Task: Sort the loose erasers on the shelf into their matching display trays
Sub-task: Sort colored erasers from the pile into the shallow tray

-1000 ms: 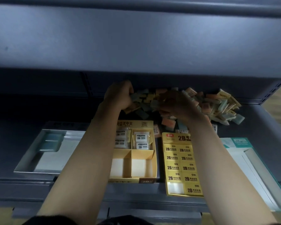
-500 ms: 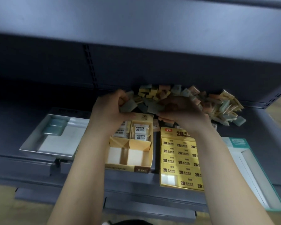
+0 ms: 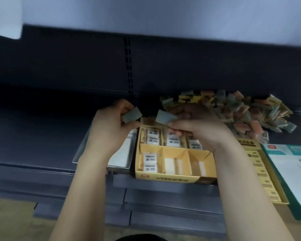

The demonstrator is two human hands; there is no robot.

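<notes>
Erasers (image 3: 233,110) lie loose in a mixed heap of green, orange and yellow at the back right of the shelf (image 3: 42,129). In the head view, the left hand (image 3: 108,131) pinches one grey-green eraser (image 3: 131,114) between thumb and curled fingers, above the pale tray (image 3: 119,166). The right hand (image 3: 200,131) pinches a second grey-green eraser (image 3: 164,117) over the back of the yellow divided tray (image 3: 167,179) (wrapped white erasers (image 3: 153,138) sit in several of its compartments). A flat yellow tray (image 3: 261,171) and a teal-edged tray (image 3: 285,164) lie further right.
</notes>
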